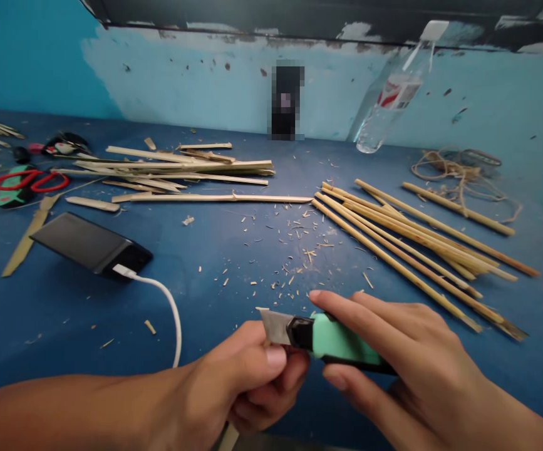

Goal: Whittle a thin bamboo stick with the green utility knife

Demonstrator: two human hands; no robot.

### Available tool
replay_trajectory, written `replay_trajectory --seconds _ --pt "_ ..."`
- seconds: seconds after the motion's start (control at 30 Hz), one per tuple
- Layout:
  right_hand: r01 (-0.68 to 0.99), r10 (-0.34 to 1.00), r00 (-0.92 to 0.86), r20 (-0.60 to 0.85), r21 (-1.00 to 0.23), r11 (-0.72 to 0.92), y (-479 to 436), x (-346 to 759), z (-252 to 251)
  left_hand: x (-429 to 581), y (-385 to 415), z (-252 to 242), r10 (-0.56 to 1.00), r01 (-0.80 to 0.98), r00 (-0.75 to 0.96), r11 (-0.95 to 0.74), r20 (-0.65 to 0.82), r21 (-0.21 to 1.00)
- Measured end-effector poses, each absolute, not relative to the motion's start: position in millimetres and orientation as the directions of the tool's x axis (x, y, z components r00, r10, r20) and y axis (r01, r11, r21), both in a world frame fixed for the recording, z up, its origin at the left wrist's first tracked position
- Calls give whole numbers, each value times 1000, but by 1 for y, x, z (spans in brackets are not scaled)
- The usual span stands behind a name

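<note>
Mint-green and black utility knife [341,343], blue table [233,250]

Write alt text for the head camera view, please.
Two bare hands work over a blue table: the right hand holds a green utility knife, its blade against a bamboo strip in the left hand. Bamboo sticks lie behind.

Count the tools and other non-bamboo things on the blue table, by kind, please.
Knife, in the right hand: 1
Scissors: 1
Phone: 1
Cable: 1
Bottle: 1
Twine bundle: 1
Total: 6
</note>
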State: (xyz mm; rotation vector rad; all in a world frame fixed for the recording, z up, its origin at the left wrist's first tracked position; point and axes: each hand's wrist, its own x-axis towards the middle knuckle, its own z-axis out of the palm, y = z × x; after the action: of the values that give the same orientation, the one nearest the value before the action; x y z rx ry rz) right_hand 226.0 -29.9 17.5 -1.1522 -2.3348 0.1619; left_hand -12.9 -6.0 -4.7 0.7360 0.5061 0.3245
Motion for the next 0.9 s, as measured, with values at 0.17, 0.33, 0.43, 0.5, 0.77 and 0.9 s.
replay_trajectory --seconds 0.17,0.33,0.43,0.5,0.77,0.9 --pt "715 757 -510 409 -287 637 -30 226 18 -14 -13 -2 508 -79 782 655 -361 752" --pt "703 728 -534 429 -252 665 -28 228 20 -13 -10 12 442 114 740 661 -507 742" --pt "706 719 -538 441 -231 670 -28 229 19 -14 -8 14 457 129 745 616 -486 777" --pt "707 719 -538 440 -229 669 -28 229 19 -17 -9 12 503 125 740 549 -447 826" --pt "663 715 -576 396 -284 692 -28 229 19 -11 -11 16 652 83 712 290 -260 954" --pt "667 721 -560 408 -295 685 -30 228 21 -6 -8 20 694 55 683 262 -228 964"
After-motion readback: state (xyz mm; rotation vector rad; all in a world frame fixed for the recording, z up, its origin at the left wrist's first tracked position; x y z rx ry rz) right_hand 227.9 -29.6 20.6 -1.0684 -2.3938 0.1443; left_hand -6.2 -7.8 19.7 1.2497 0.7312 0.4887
